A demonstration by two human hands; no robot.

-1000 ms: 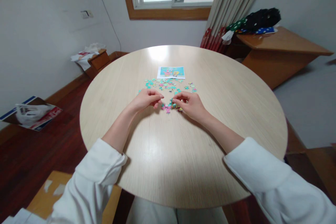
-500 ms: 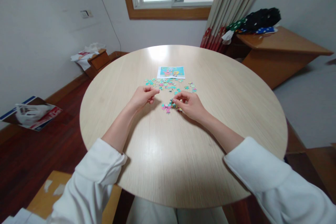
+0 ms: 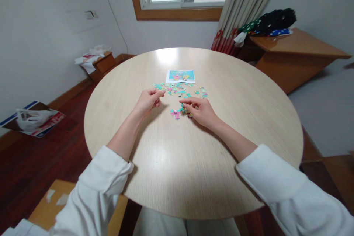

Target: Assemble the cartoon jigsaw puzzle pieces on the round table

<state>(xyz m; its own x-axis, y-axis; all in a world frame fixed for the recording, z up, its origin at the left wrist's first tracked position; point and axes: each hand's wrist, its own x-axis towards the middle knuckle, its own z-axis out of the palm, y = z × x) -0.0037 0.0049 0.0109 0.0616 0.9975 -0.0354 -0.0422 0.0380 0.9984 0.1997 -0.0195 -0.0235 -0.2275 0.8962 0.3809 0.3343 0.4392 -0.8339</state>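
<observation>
My right hand (image 3: 201, 110) is over the joined jigsaw puzzle pieces (image 3: 176, 113), which are pink and teal. Its thumb and forefinger close on a small teal puzzle piece (image 3: 181, 107) at the edge of that cluster, and the fingers partly cover the cluster's right side. To the left, my left hand (image 3: 150, 101) is held just above the table with its fingers pinched together. Whatever is between those fingertips, if anything, is too small to make out. Loose puzzle pieces (image 3: 181, 92), mostly teal and green, are scattered just beyond both hands.
A printed cartoon picture (image 3: 180, 76) lies behind the loose pieces on the round wooden table (image 3: 177, 162). A brown desk (image 3: 298, 46) with dark clothes (image 3: 276, 20) stands at the right. A cardboard box (image 3: 52, 201) is below the table's left front edge.
My left hand has shifted slightly left, away from the joined pieces. My right forefinger has straightened a little beyond the thumb, while the rest of that hand stays nearly still.
</observation>
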